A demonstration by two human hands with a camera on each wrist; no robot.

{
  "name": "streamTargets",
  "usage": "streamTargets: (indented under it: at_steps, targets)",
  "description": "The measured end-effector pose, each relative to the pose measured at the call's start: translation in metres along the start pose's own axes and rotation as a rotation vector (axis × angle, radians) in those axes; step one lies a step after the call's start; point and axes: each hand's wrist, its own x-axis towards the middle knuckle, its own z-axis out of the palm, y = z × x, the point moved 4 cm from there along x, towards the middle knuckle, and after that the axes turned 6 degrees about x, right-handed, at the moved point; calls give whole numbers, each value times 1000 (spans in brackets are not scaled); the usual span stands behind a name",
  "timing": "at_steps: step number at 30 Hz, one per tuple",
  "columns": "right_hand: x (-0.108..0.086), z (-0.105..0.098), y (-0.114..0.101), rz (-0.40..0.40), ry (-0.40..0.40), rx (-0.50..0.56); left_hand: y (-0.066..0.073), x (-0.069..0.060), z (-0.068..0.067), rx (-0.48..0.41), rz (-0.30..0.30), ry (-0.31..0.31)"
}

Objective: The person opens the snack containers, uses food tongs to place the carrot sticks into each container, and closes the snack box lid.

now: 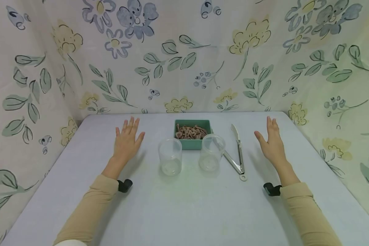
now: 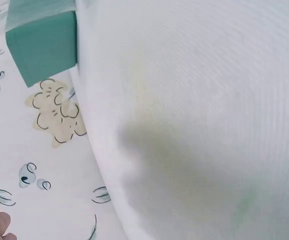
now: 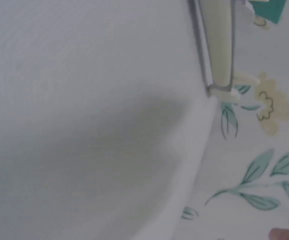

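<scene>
My left hand (image 1: pixel 126 141) is held over the left of the table, fingers straight and thumb spread, holding nothing. On the right, my right hand (image 1: pixel 272 143) has straight fingers, the thumb apart, and nothing in it. Nearest to it lies a pair of metal tongs (image 1: pixel 240 155) with pale tips, its arms spread in a V. Between the hands stand a clear plastic cup (image 1: pixel 170 157) and a second clear cup (image 1: pixel 209 158), both upright. Behind them a green rectangular container (image 1: pixel 191 145) holds brownish, shredded strips (image 1: pixel 191 132). One tong arm passes behind the second cup.
A white-covered table (image 1: pixel 184 212) spans the front. Floral fabric (image 1: pixel 184 68) hangs behind it and along both sides. Each wrist wears a black camera mount, one at the left wrist (image 1: pixel 125 185) and one at the right (image 1: pixel 272 189).
</scene>
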Motion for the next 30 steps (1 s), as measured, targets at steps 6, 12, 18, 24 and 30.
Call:
streamTargets:
  at_steps: [6, 12, 18, 24, 30]
  targets:
    - [-2, 0, -24, -74, 47, 144, 7, -5, 5, -513, 49, -134]
    - [-7, 2, -55, -170, 85, 323, 20, -12, 9, -811, 150, -274]
    - [-13, 7, -85, -255, 74, 496, 41, -17, 15, -961, 258, -377]
    - [-17, 17, -108, -336, 36, 541, 58, -23, 23, -987, 273, -422]
    - [-23, 30, -128, -457, 31, 497, 65, -25, 26, -972, 245, -410]
